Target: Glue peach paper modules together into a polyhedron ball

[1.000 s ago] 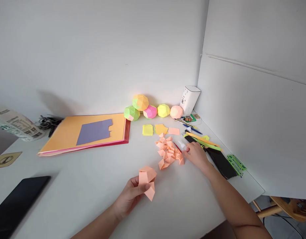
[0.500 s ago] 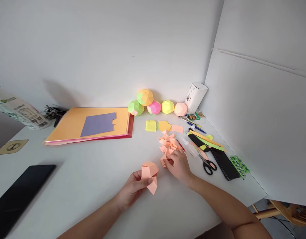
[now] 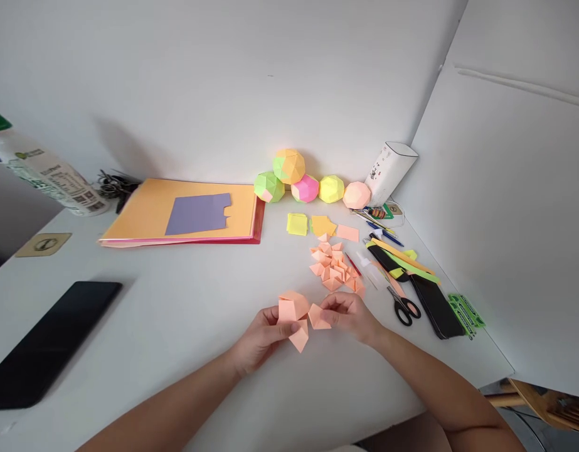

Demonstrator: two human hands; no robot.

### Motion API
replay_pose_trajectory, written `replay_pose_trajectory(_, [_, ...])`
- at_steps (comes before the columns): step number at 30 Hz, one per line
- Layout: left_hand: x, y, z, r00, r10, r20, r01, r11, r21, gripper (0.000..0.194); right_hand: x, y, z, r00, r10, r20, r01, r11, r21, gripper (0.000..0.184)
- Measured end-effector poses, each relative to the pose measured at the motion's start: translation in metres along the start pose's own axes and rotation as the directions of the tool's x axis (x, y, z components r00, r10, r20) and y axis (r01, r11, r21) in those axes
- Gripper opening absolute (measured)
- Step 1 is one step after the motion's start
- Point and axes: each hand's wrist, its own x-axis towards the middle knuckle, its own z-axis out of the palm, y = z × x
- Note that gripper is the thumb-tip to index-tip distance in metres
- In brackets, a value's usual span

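Note:
My left hand [image 3: 260, 339] is closed on a peach folded-paper assembly [image 3: 293, 307], thumb pressed on its front, with a pointed flap hanging below. Between the thumb and fingers of my right hand [image 3: 352, 317] is a single peach folded-paper piece [image 3: 318, 317], held close to the right side of the assembly. Whether the two touch, I cannot tell. Just beyond my right hand lies a loose pile of peach folded-paper pieces [image 3: 334, 267].
Several finished paper balls [image 3: 289, 166] stand against the wall. Notepaper stacks [image 3: 297, 224], scissors [image 3: 404, 309], a glue bottle [image 3: 371, 269] and a black phone [image 3: 437, 307] lie at right. Leftward are a dark tablet-like slab [image 3: 58, 339], stacked coloured paper [image 3: 199, 235] and a bottle [image 3: 49, 176].
My right hand has left the pile and moved toward my left hand, bringing one peach folded piece beside the assembly. The camera view has shifted slightly.

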Motion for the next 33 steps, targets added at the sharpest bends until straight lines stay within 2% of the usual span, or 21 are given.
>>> replay_pose_trajectory(11, [0.0,-0.001,-0.001,0.999,-0.011,-0.041,0.012,1.0,0.022,0.016,-0.001,0.0,0.006,0.991,0.13,0.001,-0.13,0.989,0.073,0.024])
replay_pose_trajectory(26, [0.001,-0.002,-0.006,0.998,0.006,-0.057,0.002,0.989,0.15,0.018,-0.005,0.001,0.016,0.984,0.171,0.058,-0.177,0.977,0.117,0.025])
replay_pose_trajectory(33, [0.001,-0.003,-0.006,0.996,0.001,-0.085,0.013,0.986,0.168,0.017,-0.006,-0.002,0.019,0.985,0.173,-0.002,-0.171,0.979,0.109,0.024])
